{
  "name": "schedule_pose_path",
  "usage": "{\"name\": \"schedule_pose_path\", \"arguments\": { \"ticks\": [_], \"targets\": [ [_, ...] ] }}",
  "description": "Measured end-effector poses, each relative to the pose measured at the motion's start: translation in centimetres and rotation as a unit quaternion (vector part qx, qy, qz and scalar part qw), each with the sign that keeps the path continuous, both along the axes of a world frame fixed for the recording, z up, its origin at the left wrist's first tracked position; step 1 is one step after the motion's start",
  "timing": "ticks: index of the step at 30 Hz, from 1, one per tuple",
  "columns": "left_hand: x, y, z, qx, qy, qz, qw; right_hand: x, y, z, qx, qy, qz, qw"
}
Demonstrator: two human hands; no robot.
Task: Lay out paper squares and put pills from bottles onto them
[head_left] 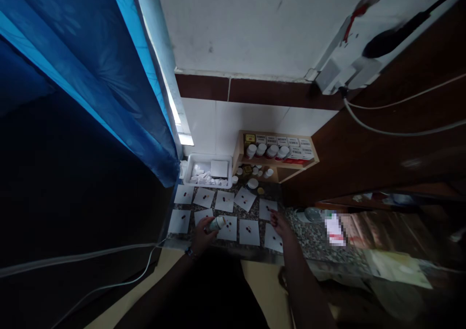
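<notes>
White paper squares [227, 228] lay in two rows on a speckled granite surface [313, 237], directly below a white plastic tray [207, 178], and each carried a few small dark capsules [248, 229]. Farther from the tray than either row, the left hand [202, 237] had its grip pressed closed around a pale bottle [217, 223] with a green label, which sat tilted in the fingers just over the lower row, toward the tray's side of the hand. A dark band [188, 252] circled the left wrist. The right hand [282, 226] reached in below and to the right of the tray, with its fingers [274, 217] at the right end of the rows, on or just above a paper square; its grip looked loosely curled, but the dim picture did not show whether it pinched anything. White pieces and a white card [219, 168] lay inside the tray. Just right of the tray stood a wooden shelf [276, 161] of boxes and white bottles [261, 149], and just left of it hung a blue curtain [145, 125].
</notes>
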State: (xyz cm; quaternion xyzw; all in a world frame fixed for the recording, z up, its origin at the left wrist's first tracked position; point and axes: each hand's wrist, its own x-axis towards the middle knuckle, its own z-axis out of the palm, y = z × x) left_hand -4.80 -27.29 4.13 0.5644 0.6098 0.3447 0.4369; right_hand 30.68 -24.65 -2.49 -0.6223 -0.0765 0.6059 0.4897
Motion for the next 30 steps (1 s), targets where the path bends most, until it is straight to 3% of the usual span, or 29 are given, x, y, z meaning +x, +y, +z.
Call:
{"name": "schedule_pose_path", "arguments": {
  "ticks": [7,30],
  "targets": [
    [-0.9,-0.4,0.4,-0.014,-0.011,0.018,1.0,0.0,2.0,-0.8,-0.05,0.005,0.019,0.999],
    [-0.9,-0.9,0.6,-0.005,-0.005,0.028,1.0,0.6,2.3,-1.1,-0.05,0.033,0.046,0.997]
  ]
}}
